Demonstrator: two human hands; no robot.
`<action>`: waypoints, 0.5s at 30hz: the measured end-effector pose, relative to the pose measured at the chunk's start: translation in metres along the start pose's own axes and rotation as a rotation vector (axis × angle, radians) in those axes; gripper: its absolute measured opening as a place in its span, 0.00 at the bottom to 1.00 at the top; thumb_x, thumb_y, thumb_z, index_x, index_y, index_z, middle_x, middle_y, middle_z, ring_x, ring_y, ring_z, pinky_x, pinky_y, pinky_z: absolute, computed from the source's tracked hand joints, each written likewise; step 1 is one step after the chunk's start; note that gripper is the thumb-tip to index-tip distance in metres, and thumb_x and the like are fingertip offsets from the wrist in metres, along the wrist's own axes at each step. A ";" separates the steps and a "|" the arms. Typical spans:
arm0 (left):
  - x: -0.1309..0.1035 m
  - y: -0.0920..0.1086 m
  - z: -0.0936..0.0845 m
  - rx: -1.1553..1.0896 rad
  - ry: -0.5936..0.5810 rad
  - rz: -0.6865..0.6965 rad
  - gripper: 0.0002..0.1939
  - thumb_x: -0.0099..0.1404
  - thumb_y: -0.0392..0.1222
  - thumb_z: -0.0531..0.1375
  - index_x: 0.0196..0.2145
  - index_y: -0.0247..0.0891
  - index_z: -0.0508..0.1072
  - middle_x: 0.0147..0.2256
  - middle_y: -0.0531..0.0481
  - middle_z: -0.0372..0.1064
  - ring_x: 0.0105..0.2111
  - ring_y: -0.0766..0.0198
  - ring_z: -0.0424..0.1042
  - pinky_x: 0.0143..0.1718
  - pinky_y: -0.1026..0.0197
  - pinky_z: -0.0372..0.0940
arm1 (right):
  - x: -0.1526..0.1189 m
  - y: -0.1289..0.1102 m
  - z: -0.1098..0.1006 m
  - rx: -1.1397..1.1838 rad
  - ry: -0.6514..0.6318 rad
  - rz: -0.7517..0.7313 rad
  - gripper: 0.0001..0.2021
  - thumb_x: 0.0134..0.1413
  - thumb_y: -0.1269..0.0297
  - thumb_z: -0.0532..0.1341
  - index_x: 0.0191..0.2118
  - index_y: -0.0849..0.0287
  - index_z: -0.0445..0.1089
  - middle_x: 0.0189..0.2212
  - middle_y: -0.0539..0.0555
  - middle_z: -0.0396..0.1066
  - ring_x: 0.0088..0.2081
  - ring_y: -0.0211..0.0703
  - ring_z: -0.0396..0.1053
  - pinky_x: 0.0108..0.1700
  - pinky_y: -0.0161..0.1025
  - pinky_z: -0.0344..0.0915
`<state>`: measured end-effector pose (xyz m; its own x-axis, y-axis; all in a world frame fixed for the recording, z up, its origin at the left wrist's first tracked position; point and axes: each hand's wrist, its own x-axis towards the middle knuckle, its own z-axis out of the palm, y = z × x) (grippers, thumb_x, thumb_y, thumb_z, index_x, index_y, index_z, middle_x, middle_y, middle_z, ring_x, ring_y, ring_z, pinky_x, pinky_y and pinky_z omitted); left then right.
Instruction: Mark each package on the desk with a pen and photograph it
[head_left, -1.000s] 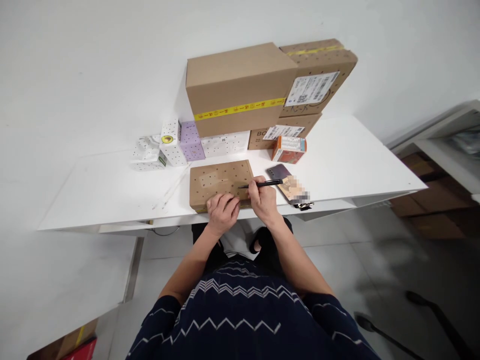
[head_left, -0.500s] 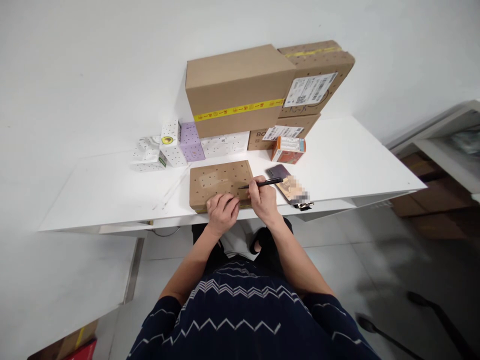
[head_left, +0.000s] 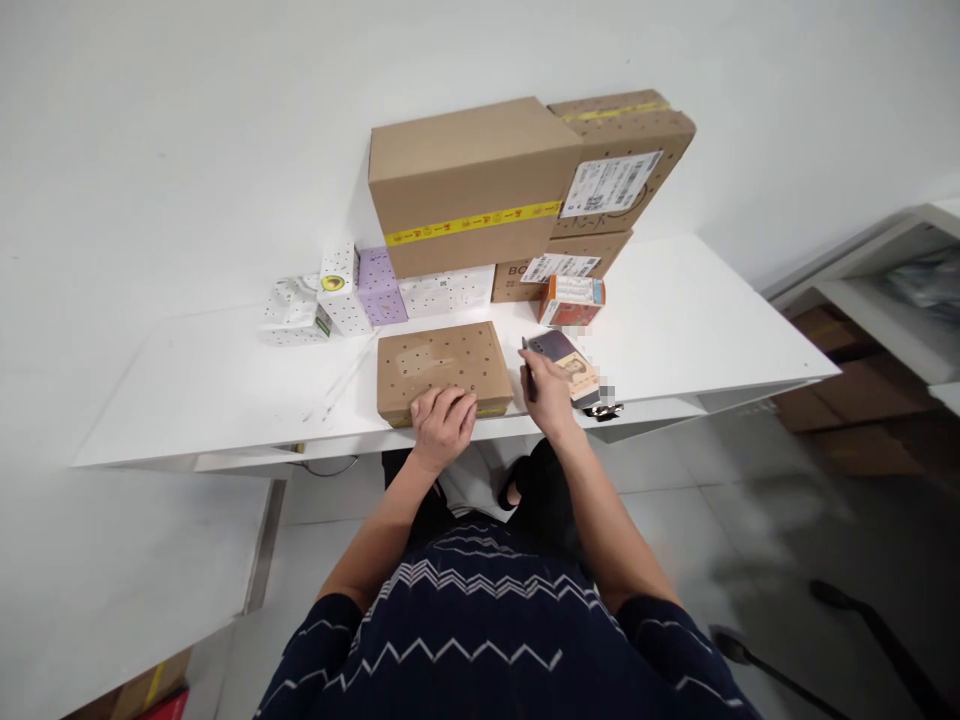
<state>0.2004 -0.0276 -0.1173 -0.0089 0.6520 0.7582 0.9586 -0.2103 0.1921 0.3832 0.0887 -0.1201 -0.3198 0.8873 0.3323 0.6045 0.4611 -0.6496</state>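
A dotted brown cardboard box (head_left: 431,360) lies flat at the front edge of the white table. The fingers of my left hand (head_left: 442,425) rest, slightly bent, on its near top edge without wrapping round it. To the right of the box, my right hand (head_left: 551,400) is closed round a black pen (head_left: 532,383), which now stands more upright and is partly hidden by the fingers. Just beyond that hand lies a dark phone (head_left: 553,346) with a picture on its back. It is partly covered by the hand. A shiny metal clip (head_left: 604,411) sits by the phone's lower end.
Large taped cartons (head_left: 472,190) with shipping labels are stacked against the wall. Below them stand a small orange box (head_left: 571,302), a purple box (head_left: 381,288) and white dotted boxes (head_left: 343,290). A shelf unit (head_left: 870,300) is at the right.
My right hand has moved off the box to the right, beside the phone, and the pen has turned from lying sideways to more upright. My left hand stays on the box.
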 end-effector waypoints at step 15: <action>0.003 -0.003 0.002 0.056 -0.001 0.013 0.08 0.66 0.43 0.62 0.42 0.45 0.80 0.40 0.46 0.77 0.46 0.57 0.71 0.50 0.54 0.56 | 0.016 0.024 0.016 -0.456 -0.181 0.077 0.26 0.64 0.67 0.50 0.67 0.57 0.59 0.61 0.65 0.63 0.55 0.62 0.57 0.54 0.55 0.57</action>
<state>0.1984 -0.0237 -0.1170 0.0035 0.6504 0.7596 0.9731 -0.1770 0.1471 0.3809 0.1142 -0.1419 -0.3586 0.9222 0.1444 0.8762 0.3859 -0.2887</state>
